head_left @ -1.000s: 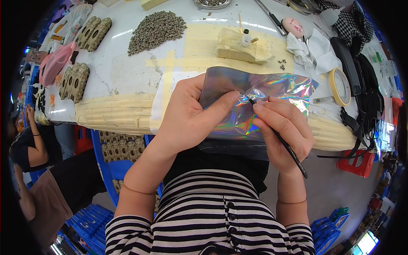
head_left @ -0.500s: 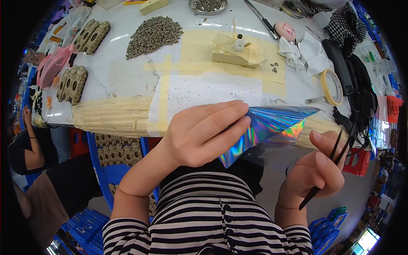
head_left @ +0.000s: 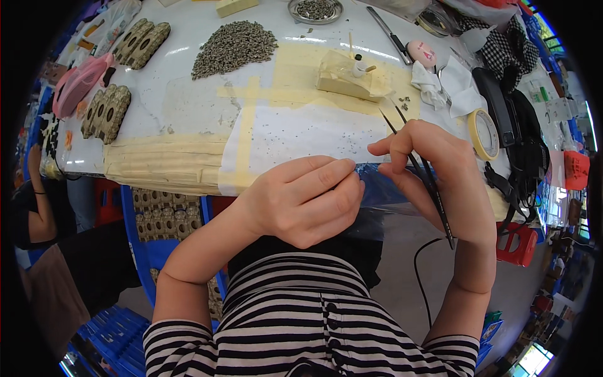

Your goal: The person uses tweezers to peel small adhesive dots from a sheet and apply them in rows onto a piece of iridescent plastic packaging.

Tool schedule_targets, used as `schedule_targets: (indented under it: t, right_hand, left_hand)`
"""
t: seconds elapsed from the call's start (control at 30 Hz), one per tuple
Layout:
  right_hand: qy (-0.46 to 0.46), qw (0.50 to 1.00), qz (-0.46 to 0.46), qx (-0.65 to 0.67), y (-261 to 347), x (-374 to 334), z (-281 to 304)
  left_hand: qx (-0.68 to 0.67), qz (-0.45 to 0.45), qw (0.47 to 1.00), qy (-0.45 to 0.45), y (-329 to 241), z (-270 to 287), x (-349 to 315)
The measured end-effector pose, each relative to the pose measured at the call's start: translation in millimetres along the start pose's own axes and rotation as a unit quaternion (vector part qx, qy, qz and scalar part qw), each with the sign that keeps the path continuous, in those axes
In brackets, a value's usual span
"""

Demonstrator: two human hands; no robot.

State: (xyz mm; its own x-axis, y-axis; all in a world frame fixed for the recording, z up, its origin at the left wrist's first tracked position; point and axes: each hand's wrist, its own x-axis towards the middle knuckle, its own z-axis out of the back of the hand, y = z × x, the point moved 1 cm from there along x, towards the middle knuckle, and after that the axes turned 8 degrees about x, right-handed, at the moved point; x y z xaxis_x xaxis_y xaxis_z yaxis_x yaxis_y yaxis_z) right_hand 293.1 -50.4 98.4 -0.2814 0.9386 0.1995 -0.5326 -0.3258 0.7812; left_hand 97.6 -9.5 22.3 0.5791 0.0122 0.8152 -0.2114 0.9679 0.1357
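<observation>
My left hand is over the table's front edge, its fingers pinched together on a shiny holographic foil sheet. The foil now looks dark blue and is partly hidden by both hands. Close beside it, on the right, my right hand holds black tweezers in its curled fingers. Their two tips point up and away over the table and stand apart, with nothing visible between them. White paper sprinkled with tiny bits lies just beyond my hands.
A heap of small grey-brown pieces lies at the back left, a round metal dish behind it. Patterned cases stand at left. A yellowish block carries a small bottle. Masking tape sits at right. Another person's arm shows far left.
My right hand has moved up and inward with the tweezers, whose tips now point over the paper. The foil has turned from bright rainbow to dark blue. My left hand stays nearly in place.
</observation>
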Motion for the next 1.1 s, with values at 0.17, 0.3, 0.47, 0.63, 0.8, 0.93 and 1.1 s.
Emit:
schedule_targets:
  t: [0.17, 0.3, 0.47, 0.63, 0.8, 0.93, 1.1]
  right_hand:
    - [0.108, 0.993, 0.034, -0.034, -2.9, 15.0, 9.0]
    - [0.158, 0.984, 0.061, -0.050, -2.0, 25.3, 13.0]
    - [0.184, 0.977, 0.087, -0.058, -4.3, 34.4, 11.9]
    - [0.194, 0.973, 0.115, -0.050, -6.2, 36.3, 10.8]
    - [0.188, 0.975, 0.111, -0.050, -9.9, 37.4, 9.4]
    - [0.157, 0.982, 0.093, -0.038, -15.6, 37.4, 6.6]
    - [0.129, 0.986, 0.092, -0.046, -19.8, 35.8, 3.7]
  left_hand:
    - [-0.013, 0.004, 1.000, -0.003, 0.4, 0.0, -0.4]
    - [-0.015, 0.005, 1.000, -0.010, 1.6, -0.9, -0.5]
    - [-0.016, 0.012, 1.000, -0.016, 1.0, -1.2, -2.4]
    - [-0.020, 0.016, 1.000, -0.013, 0.7, -0.5, -2.0]
    - [-0.018, 0.016, 1.000, -0.008, 0.9, 1.1, -1.6]
    - [-0.015, 0.013, 1.000, -0.008, 0.2, 0.9, -2.2]
    - [-0.018, 0.008, 1.000, -0.009, 0.0, 0.5, -2.2]
